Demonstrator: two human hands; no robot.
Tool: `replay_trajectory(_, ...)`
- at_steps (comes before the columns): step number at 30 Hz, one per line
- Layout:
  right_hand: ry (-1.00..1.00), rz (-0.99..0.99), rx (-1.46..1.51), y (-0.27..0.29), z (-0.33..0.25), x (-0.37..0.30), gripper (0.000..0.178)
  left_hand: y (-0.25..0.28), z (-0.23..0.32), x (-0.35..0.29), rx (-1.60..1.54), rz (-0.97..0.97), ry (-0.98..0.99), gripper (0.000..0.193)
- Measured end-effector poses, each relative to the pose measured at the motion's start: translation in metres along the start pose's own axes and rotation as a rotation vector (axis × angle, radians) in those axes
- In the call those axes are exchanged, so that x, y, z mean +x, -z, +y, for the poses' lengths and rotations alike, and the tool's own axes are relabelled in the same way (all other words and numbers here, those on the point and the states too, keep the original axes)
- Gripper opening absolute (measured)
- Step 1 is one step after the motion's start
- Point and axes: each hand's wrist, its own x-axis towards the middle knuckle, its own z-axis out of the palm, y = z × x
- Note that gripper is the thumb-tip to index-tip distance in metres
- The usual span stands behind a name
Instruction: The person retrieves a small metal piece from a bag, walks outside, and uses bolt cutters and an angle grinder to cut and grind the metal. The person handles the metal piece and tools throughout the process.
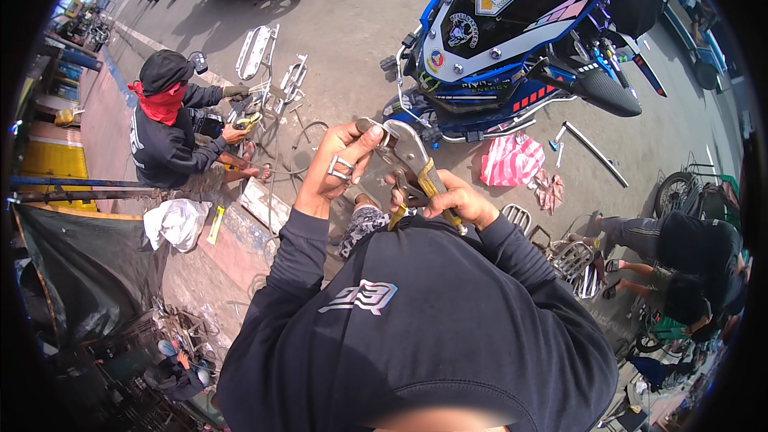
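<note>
My right hand (452, 200) grips the yellow handles of silver locking pliers (410, 156), jaws pointing up and left. My left hand (340, 164) is raised beside them. Its thumb and fingertips touch the jaw end, and a small square metal bracket (340, 166) rests against its palm. Both arms wear dark long sleeves and come up over my dark shirt, which fills the lower middle of the view.
A blue and black motorcycle (512, 24) stands ahead on the asphalt, with a pink striped bag (512, 158) and a metal bar (596, 152) beside it. A person in a red face cloth (172, 128) squats at left among chrome racks (256, 52). Another person (696, 260) crouches at right.
</note>
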Motion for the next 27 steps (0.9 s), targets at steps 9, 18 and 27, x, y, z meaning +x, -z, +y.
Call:
replay_trajectory(9, 0.123, 0.139, -0.467, -0.008, -0.002, 0.005, 0.062, -0.006, -0.021, 0.005, 0.022, 0.010, -0.183, 0.039)
replay_trajectory(18, 0.296, 0.186, -0.890, -0.032, -0.010, 0.007, 0.082, -0.035, -0.064, 0.018, -0.376, 0.382, -0.340, 0.048)
replay_trajectory(27, -0.263, 0.237, -0.034, 0.004, 0.002, -0.005, 0.052, 0.022, -0.083, 0.032, -0.914, 0.742, -0.381, 0.026)
